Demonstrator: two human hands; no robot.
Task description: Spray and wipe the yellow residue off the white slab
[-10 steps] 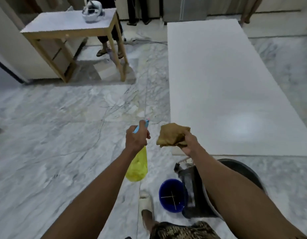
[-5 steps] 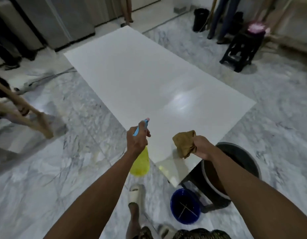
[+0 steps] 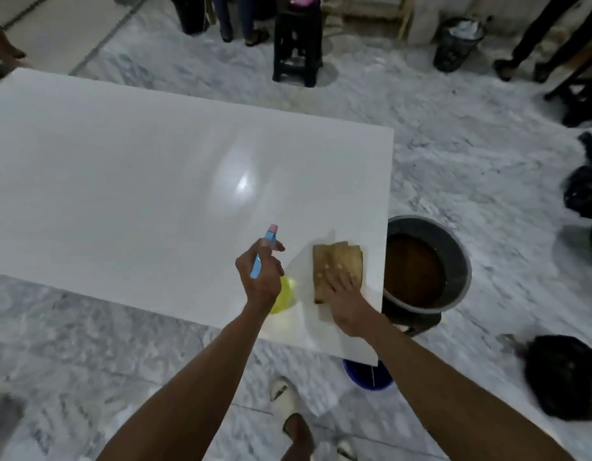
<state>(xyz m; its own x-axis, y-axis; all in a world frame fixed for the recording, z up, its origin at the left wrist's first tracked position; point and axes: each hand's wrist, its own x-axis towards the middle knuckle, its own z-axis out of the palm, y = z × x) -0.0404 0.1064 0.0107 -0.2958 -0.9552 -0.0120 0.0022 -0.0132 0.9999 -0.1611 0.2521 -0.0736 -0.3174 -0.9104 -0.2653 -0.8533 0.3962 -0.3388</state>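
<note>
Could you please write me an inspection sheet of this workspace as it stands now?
Surface: white slab on marble floor, glossy; faint yellow tint beside the bottle, possibly its own cast.
Job's things: spray bottle above the slab; brown cloth flat on the slab near its right edge.
Clutter: basin of brown water beside the slab; blue bucket partly under its corner; dark bags at right.
Grippers: left hand grips the bottle; right hand presses the cloth.
Cables: nothing seen.
Surroundings: black stool, bin, bystanders' legs.
</note>
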